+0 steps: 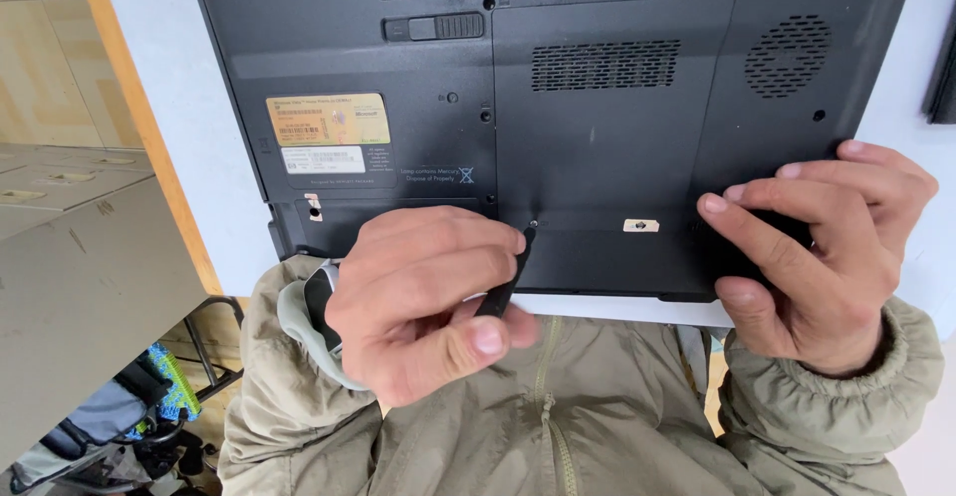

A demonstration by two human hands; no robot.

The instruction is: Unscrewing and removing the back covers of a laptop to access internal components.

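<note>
A black laptop (pixel 558 118) lies upside down on the white surface (pixel 199 137), its near edge at the person's lap. The right hand (pixel 822 252) presses fingers on its corner, apparently steadying it, while the left hand (pixel 423 302), fingers closed, sets a black screwdriver (pixel 508 282) tip-first onto a screw (pixel 534 224) of the access panel.

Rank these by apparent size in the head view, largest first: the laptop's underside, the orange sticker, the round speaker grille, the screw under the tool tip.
1. Laptop underside
2. Orange sticker
3. Round speaker grille
4. Screw, tiny beside the tool in the left hand.
</note>
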